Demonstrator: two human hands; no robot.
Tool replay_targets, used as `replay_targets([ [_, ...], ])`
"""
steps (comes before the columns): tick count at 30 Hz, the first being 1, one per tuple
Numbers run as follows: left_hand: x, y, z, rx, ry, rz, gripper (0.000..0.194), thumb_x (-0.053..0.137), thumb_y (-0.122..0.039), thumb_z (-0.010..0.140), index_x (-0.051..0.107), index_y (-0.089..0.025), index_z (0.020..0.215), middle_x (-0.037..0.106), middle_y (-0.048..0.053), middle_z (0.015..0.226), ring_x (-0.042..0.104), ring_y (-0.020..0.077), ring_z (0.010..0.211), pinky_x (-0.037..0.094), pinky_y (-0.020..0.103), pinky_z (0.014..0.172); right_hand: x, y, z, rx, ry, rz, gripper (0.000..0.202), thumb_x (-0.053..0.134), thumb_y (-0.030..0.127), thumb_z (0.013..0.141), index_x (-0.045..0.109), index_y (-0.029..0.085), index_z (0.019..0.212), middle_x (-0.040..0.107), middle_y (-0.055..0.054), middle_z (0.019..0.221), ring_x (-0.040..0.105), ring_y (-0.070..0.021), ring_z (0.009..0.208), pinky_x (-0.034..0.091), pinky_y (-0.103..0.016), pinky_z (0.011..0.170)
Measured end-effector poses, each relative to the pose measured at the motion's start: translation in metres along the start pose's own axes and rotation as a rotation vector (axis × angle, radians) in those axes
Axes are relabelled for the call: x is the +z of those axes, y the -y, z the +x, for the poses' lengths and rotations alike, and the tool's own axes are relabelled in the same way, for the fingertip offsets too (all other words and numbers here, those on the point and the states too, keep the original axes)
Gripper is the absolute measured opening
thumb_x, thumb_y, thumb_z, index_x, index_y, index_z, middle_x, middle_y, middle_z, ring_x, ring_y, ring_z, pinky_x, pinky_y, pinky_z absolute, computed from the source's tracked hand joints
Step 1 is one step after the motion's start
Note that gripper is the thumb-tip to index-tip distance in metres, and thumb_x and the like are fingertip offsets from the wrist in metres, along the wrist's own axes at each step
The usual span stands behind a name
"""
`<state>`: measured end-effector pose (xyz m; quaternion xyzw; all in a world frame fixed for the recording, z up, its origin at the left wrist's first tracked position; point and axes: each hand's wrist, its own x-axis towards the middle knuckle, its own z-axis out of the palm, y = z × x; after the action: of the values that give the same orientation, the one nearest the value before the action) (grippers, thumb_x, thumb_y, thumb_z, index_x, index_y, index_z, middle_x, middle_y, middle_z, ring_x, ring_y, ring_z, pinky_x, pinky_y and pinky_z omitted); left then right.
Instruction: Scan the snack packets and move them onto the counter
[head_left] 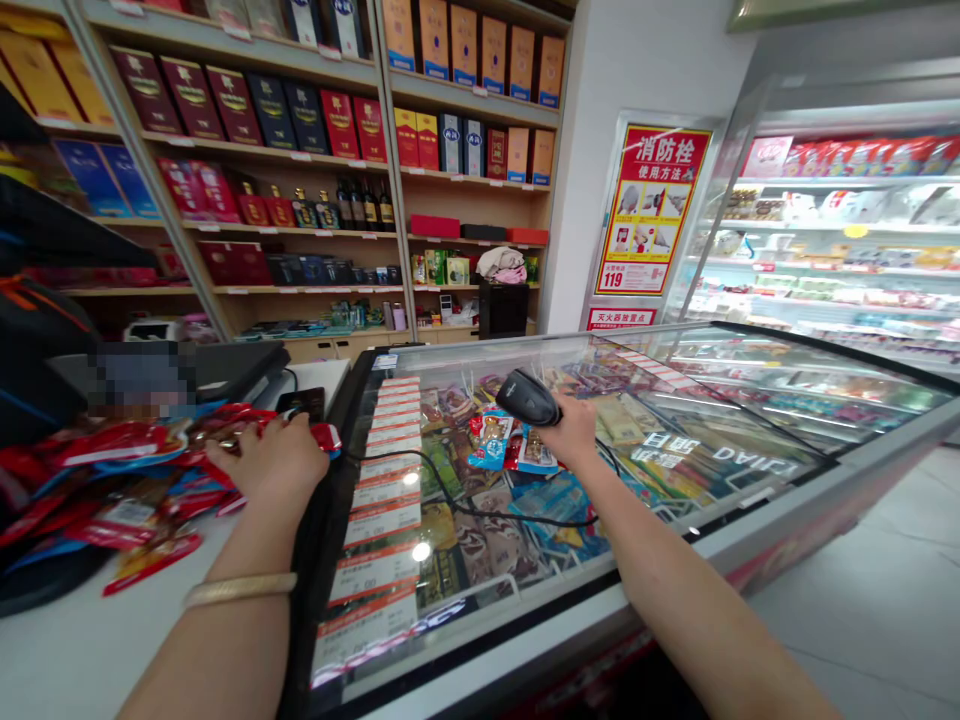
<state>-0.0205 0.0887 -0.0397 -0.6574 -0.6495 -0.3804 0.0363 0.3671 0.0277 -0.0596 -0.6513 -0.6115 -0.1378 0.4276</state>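
Note:
My right hand (571, 432) is wrapped round the handle of a black barcode scanner (527, 398), whose head points to the left. The scanner is above the glass-topped chest freezer (480, 555), over two red and blue snack packets (498, 438). From its handle a black cable (450, 497) loops across the glass. My left hand (276, 458) rests with thumb and fingers apart on the right edge of a heap of red and blue snack packets (131, 470) on the white counter. Its fingertips are partly hidden among the packets.
A dark phone-like device (301, 402) and a black machine (232, 368) stand behind the heap. Price labels (384, 500) line the freezer's left side. Shelves of boxed bottles (289, 110) cover the back wall. A lit refrigerated display (847, 230) is at the right.

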Motion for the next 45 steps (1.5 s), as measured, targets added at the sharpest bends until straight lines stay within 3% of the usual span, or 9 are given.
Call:
replay_targets([
  [8,0.000,-0.008,-0.005,-0.016,-0.156,0.141,0.010,0.063,-0.031,0.069,0.065,-0.022,0.074,0.064,0.011,0.080,0.051,0.0483,0.119,0.022,0.074,0.099,0.001,-0.001,-0.002,0.001,0.032,-0.017,0.014,0.069,0.032,0.068,0.072,0.023,0.079,0.077,-0.006,0.083,0.068,-0.0267,0.085,0.036,-0.033,0.077],
  [14,-0.010,-0.022,-0.001,-0.124,0.054,0.160,0.037,0.059,-0.026,0.075,0.064,-0.019,0.111,0.065,0.018,0.103,0.065,0.0407,0.096,0.050,0.054,0.080,0.000,0.000,-0.001,-0.014,0.022,-0.014,0.016,0.067,0.035,0.070,0.072,0.022,0.079,0.076,-0.007,0.082,0.068,-0.0266,0.084,0.035,-0.032,0.075],
  [17,-0.003,-0.032,0.000,-0.129,-0.001,-0.066,0.048,0.069,-0.032,0.071,0.057,-0.021,0.116,0.068,0.011,0.093,0.067,0.0313,0.083,0.052,0.042,0.074,0.000,0.001,-0.001,-0.019,0.020,-0.010,0.017,0.067,0.035,0.070,0.073,0.022,0.079,0.076,-0.007,0.082,0.068,-0.0265,0.084,0.035,-0.032,0.075],
  [20,0.010,-0.045,-0.003,-0.099,-0.033,-0.308,0.044,0.075,-0.038,0.063,0.059,-0.023,0.101,0.069,0.004,0.084,0.064,0.0213,0.068,0.050,0.031,0.063,-0.001,0.002,-0.001,-0.010,0.014,-0.001,0.017,0.068,0.035,0.069,0.073,0.023,0.080,0.077,-0.007,0.084,0.068,-0.0267,0.085,0.036,-0.033,0.076],
  [24,0.019,-0.059,-0.010,-0.007,0.048,-0.407,0.033,0.076,-0.045,0.058,0.065,-0.023,0.080,0.068,0.001,0.072,0.053,0.0151,0.054,0.046,0.027,0.056,-0.002,0.004,-0.001,-0.026,0.022,0.018,0.021,0.069,0.034,0.069,0.075,0.022,0.085,0.078,-0.008,0.086,0.068,-0.0269,0.086,0.036,-0.034,0.078],
  [27,0.021,-0.063,-0.014,0.022,0.107,-0.439,0.035,0.077,-0.047,0.059,0.072,-0.022,0.084,0.065,-0.001,0.063,0.050,0.0141,0.050,0.044,0.026,0.052,-0.002,0.006,-0.003,-0.062,0.028,0.039,0.024,0.070,0.035,0.069,0.075,0.022,0.089,0.078,-0.008,0.089,0.068,-0.0262,0.087,0.036,-0.034,0.080],
  [30,0.023,-0.065,-0.017,0.060,0.208,-0.491,0.045,0.075,-0.047,0.061,0.076,-0.021,0.099,0.066,-0.001,0.065,0.055,0.0156,0.053,0.047,0.026,0.052,-0.002,0.009,-0.005,-0.120,0.059,0.063,0.026,0.071,0.035,0.068,0.075,0.022,0.090,0.078,-0.007,0.092,0.067,-0.0253,0.088,0.035,-0.035,0.082],
  [37,0.037,-0.066,-0.018,0.234,0.287,-0.501,0.052,0.078,-0.041,0.062,0.074,-0.023,0.110,0.075,0.009,0.112,0.071,0.0254,0.093,0.059,0.036,0.082,-0.009,0.020,-0.008,-0.297,0.175,0.091,0.027,0.069,0.033,0.067,0.074,0.023,0.092,0.076,-0.006,0.087,0.064,-0.0236,0.086,0.030,-0.038,0.087],
  [45,0.043,-0.070,-0.022,0.461,0.289,-0.320,0.045,0.077,-0.027,0.063,0.074,-0.025,0.107,0.076,0.008,0.111,0.071,0.0280,0.104,0.052,0.040,0.099,-0.016,0.036,-0.011,-0.446,0.244,0.103,0.026,0.068,0.037,0.071,0.075,0.025,0.093,0.075,-0.004,0.087,0.061,-0.0218,0.084,0.025,-0.039,0.089],
])
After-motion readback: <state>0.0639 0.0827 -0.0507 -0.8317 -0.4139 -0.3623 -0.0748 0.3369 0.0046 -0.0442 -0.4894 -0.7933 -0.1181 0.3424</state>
